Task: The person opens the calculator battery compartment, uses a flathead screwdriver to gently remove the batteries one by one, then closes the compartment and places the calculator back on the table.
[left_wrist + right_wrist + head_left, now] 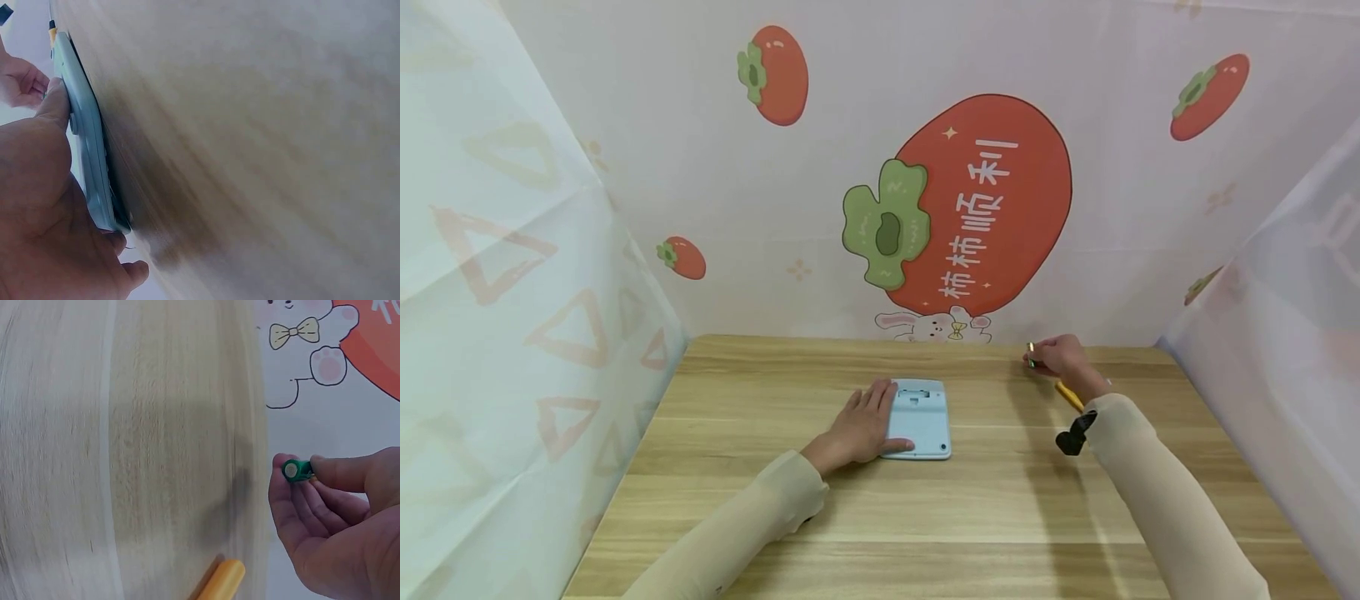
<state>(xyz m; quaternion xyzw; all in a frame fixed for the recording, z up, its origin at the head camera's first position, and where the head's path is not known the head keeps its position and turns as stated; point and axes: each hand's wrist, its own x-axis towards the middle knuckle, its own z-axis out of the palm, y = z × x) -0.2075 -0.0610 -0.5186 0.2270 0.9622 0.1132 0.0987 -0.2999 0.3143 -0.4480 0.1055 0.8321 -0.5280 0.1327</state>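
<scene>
A light blue calculator (pixel 927 423) lies face down on the table, its battery recess showing near the far end. My left hand (pixel 863 423) rests along its left side, fingers fairly straight, thumb laid over the near part of its back. In the left wrist view the thumb (pixel 55 103) presses on the calculator (pixel 94 150); some fingers are hidden. Near the back edge of the table, my right hand (pixel 1060 357) pinches a small green battery (pixel 292 470) between thumb and fingers, its round end facing the right wrist camera. The calculator and battery are well apart.
A screwdriver with a yellow handle (pixel 1069 396) lies under my right wrist, partly hidden by it. A white backdrop with printed persimmons (pixel 1000 200) rises behind the wooden table (pixel 880 533). White sheets (pixel 512 333) hang along both sides.
</scene>
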